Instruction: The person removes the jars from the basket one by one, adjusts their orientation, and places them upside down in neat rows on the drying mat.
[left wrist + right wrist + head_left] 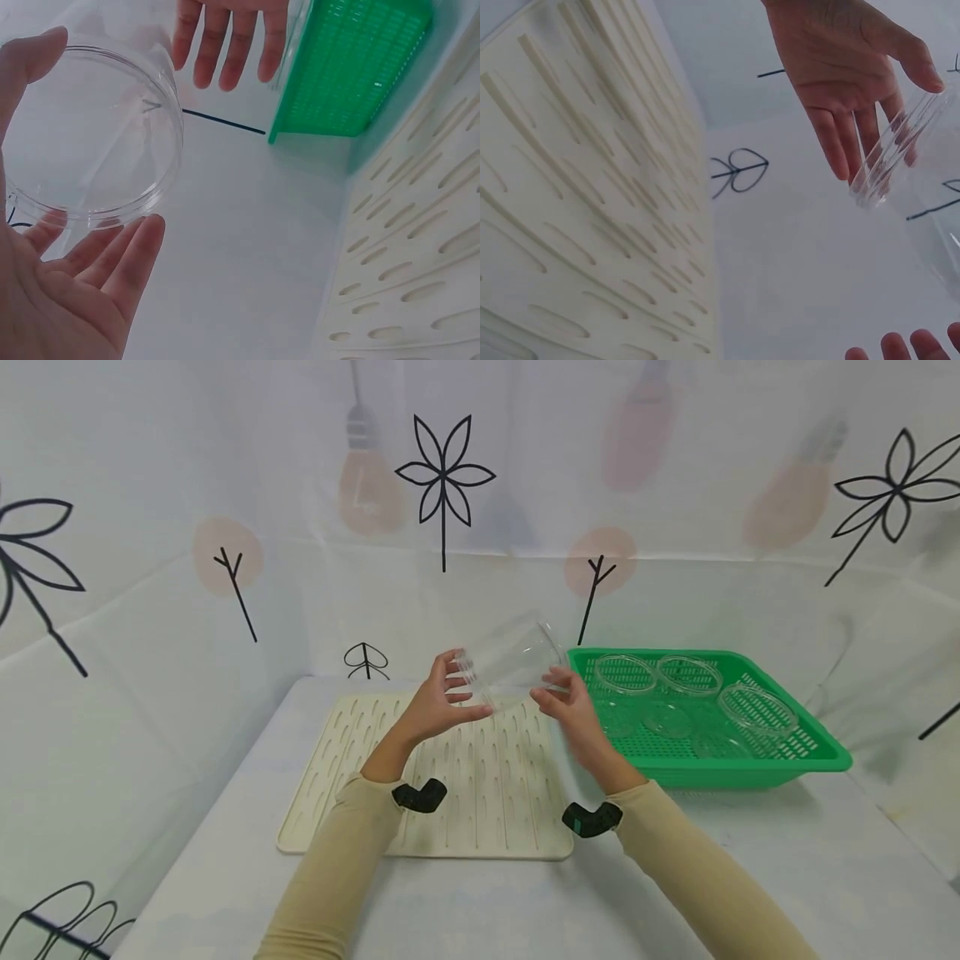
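A clear, round, jar-like container (510,664) is tilted in the air above the cream ridged mat (480,810). My left hand (442,697) holds its ridged end between thumb and fingers. In the left wrist view, the circular end of the container (94,214) lies between the left thumb and fingertips. My right hand (573,706) is by the other end, at the container's lower right edge. Its fingers (244,45) look straight in the left wrist view; whether they touch the container I cannot tell. Only right fingertips (922,345) show in the right wrist view.
A green perforated basket (735,766) stands on the white-covered table (480,910), right of the mat. Several clear round pieces (757,710) lie inside it. A white printed curtain (480,593) rises behind the table and along its sides.
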The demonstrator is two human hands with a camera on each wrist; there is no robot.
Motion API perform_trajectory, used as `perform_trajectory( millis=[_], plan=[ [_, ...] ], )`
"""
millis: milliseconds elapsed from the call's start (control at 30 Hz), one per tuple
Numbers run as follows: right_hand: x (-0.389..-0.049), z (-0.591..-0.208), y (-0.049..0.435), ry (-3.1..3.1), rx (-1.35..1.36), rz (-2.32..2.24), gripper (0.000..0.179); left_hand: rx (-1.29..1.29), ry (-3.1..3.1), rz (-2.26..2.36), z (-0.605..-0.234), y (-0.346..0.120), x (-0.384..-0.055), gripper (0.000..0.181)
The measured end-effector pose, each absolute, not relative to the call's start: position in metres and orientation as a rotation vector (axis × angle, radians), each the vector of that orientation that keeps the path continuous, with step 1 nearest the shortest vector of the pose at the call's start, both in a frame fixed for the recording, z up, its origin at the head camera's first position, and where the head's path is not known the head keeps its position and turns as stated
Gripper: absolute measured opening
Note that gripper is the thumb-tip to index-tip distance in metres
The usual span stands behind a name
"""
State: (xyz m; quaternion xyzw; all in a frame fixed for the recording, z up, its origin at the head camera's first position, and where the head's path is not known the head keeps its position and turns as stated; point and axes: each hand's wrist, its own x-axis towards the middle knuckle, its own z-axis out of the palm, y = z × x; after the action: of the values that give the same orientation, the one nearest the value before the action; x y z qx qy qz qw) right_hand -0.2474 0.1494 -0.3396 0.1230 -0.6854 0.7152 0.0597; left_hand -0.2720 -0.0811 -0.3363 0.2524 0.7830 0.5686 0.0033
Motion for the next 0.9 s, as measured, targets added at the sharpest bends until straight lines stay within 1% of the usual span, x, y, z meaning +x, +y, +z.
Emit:
perform_trajectory(
  millis=[133, 233, 367, 900],
  plan=[
    [-0.248, -0.334, 0.150, -2.052, 0.405, 2.149, 0.077, 0.735, 2.479, 1.728, -0.337, -0.081, -0.272, 0.093],
    [-0.248, -0.330, 0.150, -2.054, 0.417, 2.135, 0.071, 0.728, 2.506, 1.680, -0.338, -0.080, -0.272, 0.094],
    [-0.248, -0.325, 0.149, -2.068, 0.412, 2.124, 0.069, 0.758, 2.529, 1.632, -0.339, -0.080, -0.272, 0.092],
    [-0.246, -0.312, 0.146, -2.126, 0.511, 2.021, 0.080, 0.873, 2.567, 1.527, -0.345, -0.080, -0.271, 0.087]
  ],
)
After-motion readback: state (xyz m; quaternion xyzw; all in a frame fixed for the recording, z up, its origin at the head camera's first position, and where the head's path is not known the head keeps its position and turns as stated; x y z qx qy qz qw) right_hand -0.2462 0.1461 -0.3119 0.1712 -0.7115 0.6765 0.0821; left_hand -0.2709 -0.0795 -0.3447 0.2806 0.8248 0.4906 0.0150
